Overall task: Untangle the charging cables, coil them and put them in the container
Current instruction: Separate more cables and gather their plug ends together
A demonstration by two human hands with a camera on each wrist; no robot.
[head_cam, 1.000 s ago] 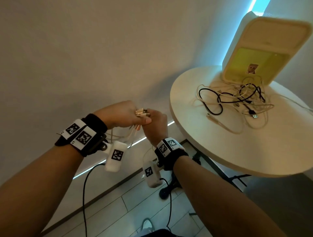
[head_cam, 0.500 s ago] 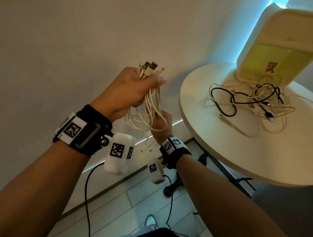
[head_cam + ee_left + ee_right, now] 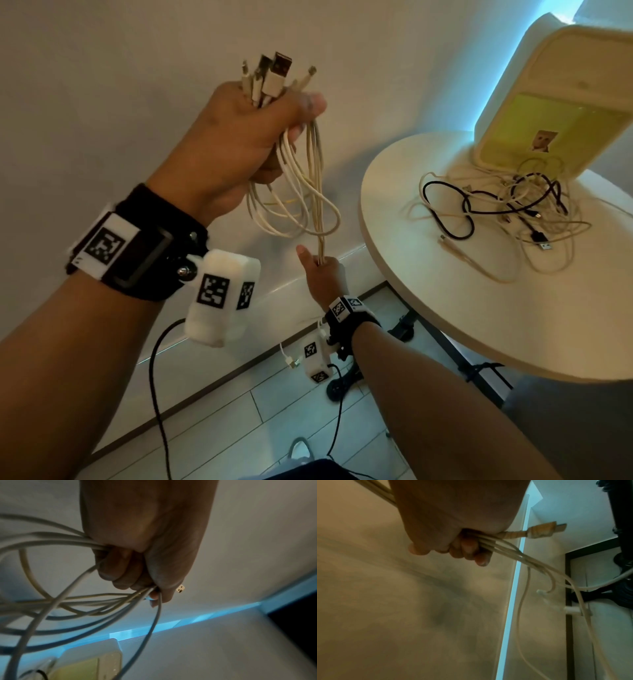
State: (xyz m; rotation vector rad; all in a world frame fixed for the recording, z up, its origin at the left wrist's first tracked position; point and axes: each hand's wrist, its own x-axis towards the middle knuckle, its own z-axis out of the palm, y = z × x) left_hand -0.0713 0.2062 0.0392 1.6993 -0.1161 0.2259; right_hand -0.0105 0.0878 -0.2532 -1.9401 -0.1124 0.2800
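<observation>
My left hand (image 3: 253,137) is raised in front of the wall and grips a bundle of white charging cables (image 3: 301,198), their plugs (image 3: 274,78) sticking up out of the fist. The cables hang in loops down to my right hand (image 3: 320,270), which grips the lower strands. In the right wrist view several loose ends (image 3: 539,592) and a braided plug (image 3: 541,531) dangle past the right hand's fingers (image 3: 471,550). The left wrist view shows the fist (image 3: 137,566) closed round the strands (image 3: 51,601). The pale container (image 3: 561,96) stands open at the back of the table.
A round white table (image 3: 445,308) stands at the right with a tangle of black and white cables (image 3: 507,212) in front of the container. The wall is close on the left. Black table legs (image 3: 404,329) and a tiled floor (image 3: 239,411) lie below.
My left hand has risen from waist height to well above the right, lifting the plug ends. The right hand stayed low, and the cables now stretch between the two.
</observation>
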